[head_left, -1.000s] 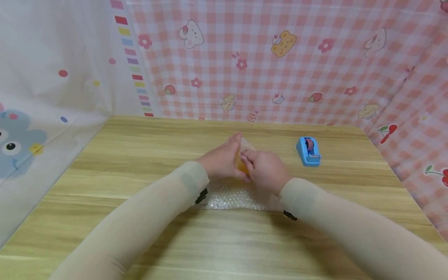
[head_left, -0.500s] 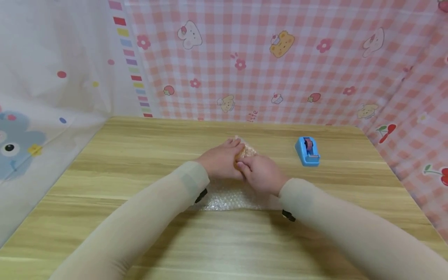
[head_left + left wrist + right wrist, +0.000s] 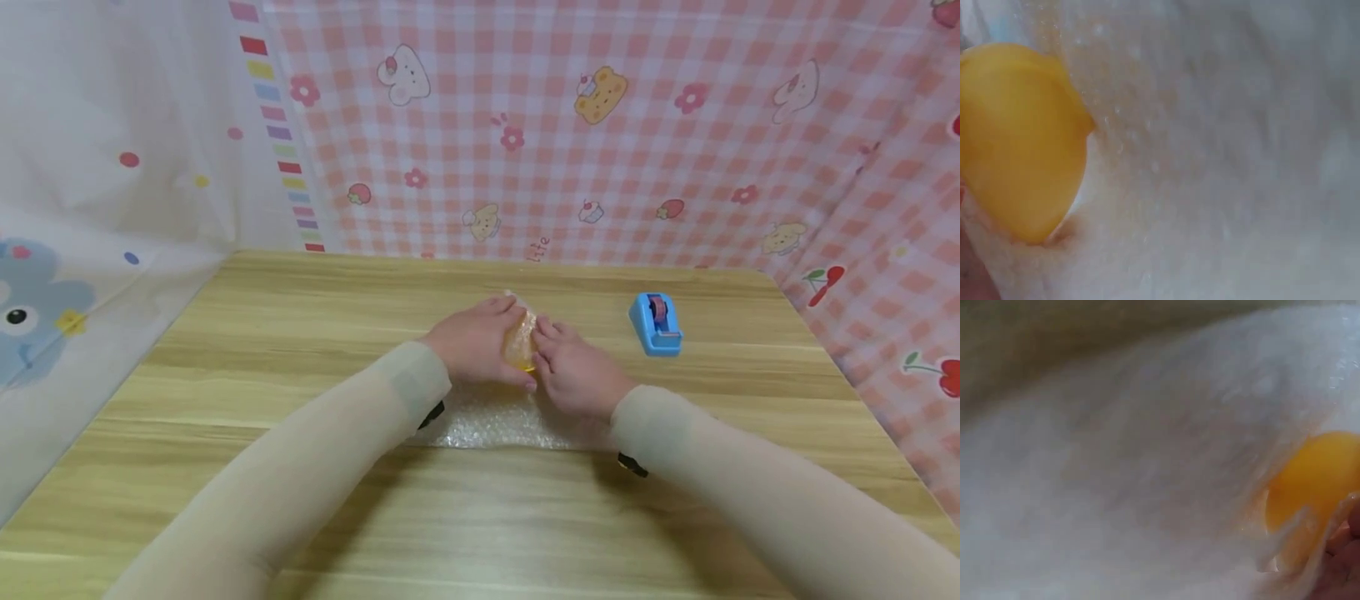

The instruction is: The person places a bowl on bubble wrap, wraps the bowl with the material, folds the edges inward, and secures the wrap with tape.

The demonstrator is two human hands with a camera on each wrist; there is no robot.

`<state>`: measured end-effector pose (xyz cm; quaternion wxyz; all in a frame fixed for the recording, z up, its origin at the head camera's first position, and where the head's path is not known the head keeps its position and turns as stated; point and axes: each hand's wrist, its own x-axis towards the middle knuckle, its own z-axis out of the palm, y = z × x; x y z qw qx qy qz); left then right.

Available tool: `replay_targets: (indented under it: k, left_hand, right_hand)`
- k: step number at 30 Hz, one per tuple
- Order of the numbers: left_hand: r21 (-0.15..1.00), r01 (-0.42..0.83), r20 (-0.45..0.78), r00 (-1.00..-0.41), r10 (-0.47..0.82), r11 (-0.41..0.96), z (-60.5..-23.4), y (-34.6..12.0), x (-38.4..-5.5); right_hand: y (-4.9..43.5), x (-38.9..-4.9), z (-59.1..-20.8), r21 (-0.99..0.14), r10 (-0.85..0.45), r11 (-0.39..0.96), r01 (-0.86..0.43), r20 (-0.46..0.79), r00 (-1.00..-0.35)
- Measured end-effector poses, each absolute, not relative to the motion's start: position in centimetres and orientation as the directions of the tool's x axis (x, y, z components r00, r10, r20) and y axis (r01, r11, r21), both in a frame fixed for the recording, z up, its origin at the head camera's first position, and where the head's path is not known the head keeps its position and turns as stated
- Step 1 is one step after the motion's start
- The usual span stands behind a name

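A smooth, rounded yellow object (image 3: 1022, 144) lies partly wrapped in clear bubble wrap (image 3: 491, 423) at the middle of the table. My left hand (image 3: 480, 342) holds the wrapped object from the left, thumb on the near side and fingers over the far side. On the right, my right hand (image 3: 581, 371) holds the edge of the wrap, fingertips close against the yellow object. The right wrist view shows a fold of wrap beside the fingers (image 3: 1341, 565), with the yellow surface behind it. The hands and wrap hide much of the object, and its kind is not clear.
A blue tape dispenser (image 3: 656, 325) with a reddish roll stands to the right, beyond my right hand. Pink checked cloth (image 3: 525, 133) hangs behind the wooden table (image 3: 300, 308). White printed cloth (image 3: 165, 108) borders the left side.
My right hand has loosened its tight pinch and shifted slightly right, its fingers spread straighter along the wrap. More of the yellow object shows between the hands. The left hand stays around the bundle.
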<state>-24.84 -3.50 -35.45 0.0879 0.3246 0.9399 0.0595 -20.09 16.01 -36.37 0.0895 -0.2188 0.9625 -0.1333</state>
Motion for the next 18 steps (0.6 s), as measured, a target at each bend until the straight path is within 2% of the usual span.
replay_targets:
  k: [6,18]
  left_hand:
    - [0.095,0.626,-0.13,-0.763,0.633,0.774,-36.2,-3.3,-25.28]
    - [0.039,0.623,-0.183,-0.764,0.619,0.781,-36.17,-2.88,-24.95]
  right_hand:
    - [15.91,-20.05,-36.65,-0.284,-0.526,0.824,-0.49,-0.062,-0.848]
    - [16.44,-20.22,-36.35,-0.363,-0.575,0.784,-0.504,-0.115,-0.81]
